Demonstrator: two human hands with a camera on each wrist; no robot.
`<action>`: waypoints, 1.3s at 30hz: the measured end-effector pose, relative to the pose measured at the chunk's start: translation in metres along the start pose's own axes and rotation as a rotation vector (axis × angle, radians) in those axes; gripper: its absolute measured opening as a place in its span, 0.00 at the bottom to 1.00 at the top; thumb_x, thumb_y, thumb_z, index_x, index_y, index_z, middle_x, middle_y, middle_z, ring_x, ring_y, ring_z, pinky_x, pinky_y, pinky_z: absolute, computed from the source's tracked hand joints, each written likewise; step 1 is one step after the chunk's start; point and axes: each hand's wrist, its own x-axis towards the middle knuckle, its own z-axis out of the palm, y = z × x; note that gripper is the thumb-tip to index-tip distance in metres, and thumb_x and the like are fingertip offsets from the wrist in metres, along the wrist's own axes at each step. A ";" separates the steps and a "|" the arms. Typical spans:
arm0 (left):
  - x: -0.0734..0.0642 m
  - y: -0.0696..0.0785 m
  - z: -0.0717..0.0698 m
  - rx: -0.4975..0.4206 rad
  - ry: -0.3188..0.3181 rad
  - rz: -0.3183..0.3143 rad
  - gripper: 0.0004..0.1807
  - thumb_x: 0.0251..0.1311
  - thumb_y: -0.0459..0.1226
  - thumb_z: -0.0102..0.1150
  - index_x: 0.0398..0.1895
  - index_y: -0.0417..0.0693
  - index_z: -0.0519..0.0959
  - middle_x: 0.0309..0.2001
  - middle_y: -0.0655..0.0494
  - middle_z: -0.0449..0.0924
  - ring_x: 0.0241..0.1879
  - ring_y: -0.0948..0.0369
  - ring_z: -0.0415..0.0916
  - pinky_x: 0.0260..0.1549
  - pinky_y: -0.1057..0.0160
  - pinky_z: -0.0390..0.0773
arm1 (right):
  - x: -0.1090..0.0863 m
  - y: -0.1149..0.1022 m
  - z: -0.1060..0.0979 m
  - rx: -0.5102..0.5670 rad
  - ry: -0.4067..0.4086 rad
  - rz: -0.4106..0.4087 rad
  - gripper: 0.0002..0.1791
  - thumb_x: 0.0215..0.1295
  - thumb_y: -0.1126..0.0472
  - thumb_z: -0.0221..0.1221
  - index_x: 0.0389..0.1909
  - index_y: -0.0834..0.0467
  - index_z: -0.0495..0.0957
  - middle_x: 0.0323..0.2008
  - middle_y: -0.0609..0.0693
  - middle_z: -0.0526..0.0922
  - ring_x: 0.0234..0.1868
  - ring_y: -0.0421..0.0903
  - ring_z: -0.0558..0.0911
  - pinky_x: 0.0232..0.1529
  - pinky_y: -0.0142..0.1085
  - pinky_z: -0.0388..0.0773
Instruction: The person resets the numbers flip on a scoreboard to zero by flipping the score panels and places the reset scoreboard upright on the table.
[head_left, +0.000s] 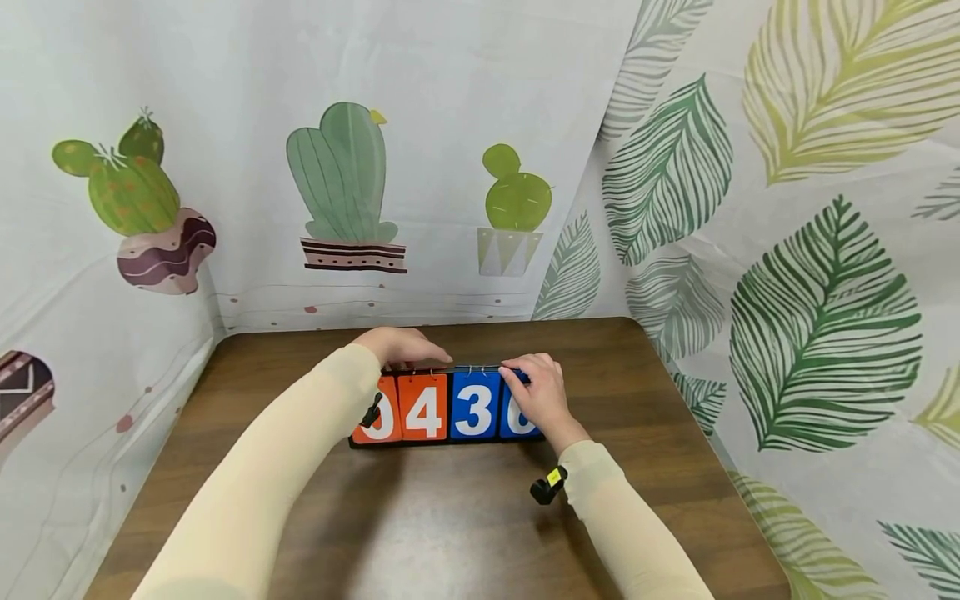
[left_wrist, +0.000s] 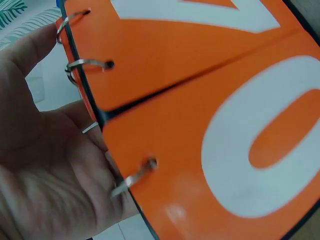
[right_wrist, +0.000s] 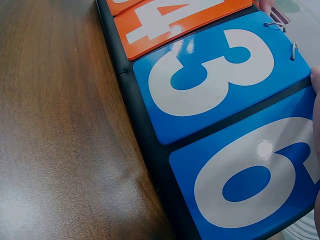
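A flip scoreboard (head_left: pixel 449 408) stands on the table, its front facing me. It shows an orange 0 (left_wrist: pixel 175 185) and 4 (head_left: pixel 423 407), then a blue 3 (head_left: pixel 475 406) and 6 (right_wrist: pixel 240 180). Metal rings (left_wrist: pixel 90 64) hold the cards along its top edge. My left hand (head_left: pixel 405 346) arches over the top left, thumb at the edge and fingers reaching behind, partly hidden by the board. At the top right corner my right hand (head_left: pixel 542 390) grips the board, covering part of the 6.
The brown wooden table (head_left: pixel 405 517) has rounded back corners. Behind it hangs a white cloth (head_left: pixel 442 67) printed with cacti; a leaf-printed cloth (head_left: pixel 720 208) hangs on the right. A small black device (head_left: pixel 547 486) sits at the right wrist.
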 end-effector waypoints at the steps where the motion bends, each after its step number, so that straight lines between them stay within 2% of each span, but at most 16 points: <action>1: 0.001 0.002 0.000 0.005 -0.002 -0.006 0.49 0.57 0.70 0.58 0.72 0.46 0.70 0.66 0.44 0.74 0.59 0.48 0.73 0.63 0.48 0.74 | 0.000 0.000 0.000 -0.002 0.000 0.001 0.16 0.74 0.46 0.60 0.49 0.51 0.88 0.47 0.46 0.90 0.53 0.49 0.80 0.53 0.49 0.71; 9: 0.008 0.010 0.001 0.044 0.011 -0.040 0.51 0.57 0.68 0.59 0.72 0.41 0.67 0.64 0.42 0.75 0.59 0.48 0.74 0.64 0.49 0.75 | 0.001 0.000 0.000 0.002 0.008 -0.002 0.16 0.74 0.46 0.61 0.49 0.51 0.88 0.47 0.46 0.90 0.53 0.49 0.80 0.52 0.48 0.71; 15: 0.007 0.014 0.002 0.040 0.037 -0.045 0.52 0.55 0.66 0.62 0.74 0.41 0.65 0.63 0.41 0.75 0.58 0.47 0.75 0.60 0.50 0.77 | 0.001 0.000 0.001 0.000 0.012 -0.011 0.16 0.74 0.47 0.61 0.48 0.52 0.88 0.46 0.46 0.90 0.53 0.49 0.80 0.52 0.48 0.71; 17: 0.006 0.015 0.001 0.021 0.040 -0.047 0.48 0.55 0.64 0.63 0.71 0.42 0.66 0.56 0.43 0.76 0.47 0.51 0.76 0.51 0.55 0.79 | 0.001 0.000 0.001 0.001 0.009 -0.008 0.15 0.74 0.46 0.61 0.48 0.51 0.88 0.46 0.46 0.90 0.53 0.49 0.80 0.52 0.48 0.71; 18: 0.006 0.016 0.002 0.011 0.041 -0.048 0.47 0.55 0.63 0.64 0.69 0.42 0.67 0.49 0.46 0.77 0.40 0.53 0.75 0.45 0.57 0.78 | 0.001 0.000 0.000 0.002 0.006 -0.004 0.15 0.74 0.46 0.61 0.49 0.51 0.88 0.46 0.46 0.90 0.53 0.49 0.80 0.52 0.48 0.71; 20: 0.006 0.017 0.002 -0.001 0.047 -0.049 0.43 0.56 0.62 0.64 0.65 0.42 0.68 0.36 0.50 0.72 0.29 0.57 0.67 0.33 0.61 0.72 | 0.001 0.000 0.000 0.000 0.000 0.002 0.15 0.74 0.46 0.60 0.49 0.50 0.88 0.47 0.46 0.90 0.53 0.49 0.80 0.53 0.48 0.71; 22: 0.006 0.017 0.002 -0.002 0.061 -0.046 0.41 0.56 0.60 0.65 0.63 0.41 0.68 0.30 0.53 0.64 0.24 0.58 0.58 0.27 0.61 0.64 | 0.001 0.000 0.000 -0.004 -0.004 0.006 0.15 0.74 0.46 0.60 0.49 0.49 0.88 0.47 0.46 0.90 0.53 0.48 0.79 0.53 0.47 0.71; 24: 0.006 0.017 0.002 0.007 0.100 -0.054 0.44 0.56 0.60 0.66 0.66 0.39 0.68 0.33 0.53 0.67 0.27 0.58 0.63 0.29 0.62 0.68 | 0.001 0.000 0.000 -0.005 -0.004 0.008 0.15 0.74 0.46 0.60 0.49 0.49 0.88 0.47 0.46 0.90 0.53 0.48 0.79 0.53 0.47 0.71; 26: 0.006 0.016 0.002 0.000 0.139 -0.068 0.49 0.55 0.61 0.68 0.70 0.37 0.66 0.43 0.48 0.73 0.36 0.55 0.70 0.36 0.60 0.75 | 0.001 0.000 0.000 -0.006 0.000 0.004 0.14 0.74 0.46 0.60 0.49 0.49 0.88 0.47 0.46 0.90 0.53 0.48 0.79 0.53 0.47 0.71; 28: 0.006 0.015 0.002 -0.031 0.171 -0.085 0.54 0.54 0.61 0.71 0.74 0.36 0.62 0.57 0.43 0.73 0.48 0.51 0.74 0.46 0.55 0.79 | 0.001 0.000 0.000 -0.005 0.007 -0.001 0.14 0.74 0.46 0.61 0.49 0.49 0.88 0.46 0.46 0.90 0.53 0.48 0.80 0.53 0.47 0.71; 30: 0.006 0.014 0.002 -0.064 0.196 -0.103 0.56 0.54 0.60 0.72 0.76 0.36 0.59 0.63 0.40 0.72 0.55 0.48 0.74 0.56 0.51 0.79 | 0.001 0.000 0.000 -0.006 0.012 -0.007 0.14 0.73 0.47 0.61 0.48 0.49 0.88 0.46 0.46 0.90 0.53 0.48 0.80 0.53 0.48 0.71; 33: 0.006 0.011 0.000 -0.096 0.221 -0.111 0.54 0.56 0.57 0.72 0.76 0.35 0.59 0.67 0.38 0.70 0.59 0.47 0.72 0.64 0.47 0.76 | 0.000 0.000 0.000 -0.005 0.018 -0.015 0.14 0.73 0.47 0.62 0.48 0.50 0.88 0.46 0.46 0.90 0.52 0.49 0.80 0.53 0.48 0.72; 36: 0.005 0.007 -0.003 -0.091 0.271 -0.097 0.47 0.59 0.53 0.71 0.73 0.35 0.63 0.65 0.38 0.71 0.56 0.48 0.72 0.62 0.47 0.77 | 0.000 0.000 0.000 0.001 0.016 -0.013 0.14 0.73 0.47 0.62 0.48 0.50 0.88 0.46 0.46 0.90 0.52 0.48 0.80 0.53 0.48 0.71; 39: 0.005 0.005 -0.006 -0.090 0.345 -0.076 0.41 0.60 0.50 0.71 0.68 0.34 0.68 0.59 0.39 0.74 0.49 0.49 0.73 0.51 0.52 0.79 | 0.000 -0.001 0.000 0.007 0.012 -0.004 0.14 0.74 0.47 0.61 0.49 0.49 0.88 0.46 0.45 0.90 0.52 0.48 0.79 0.53 0.48 0.71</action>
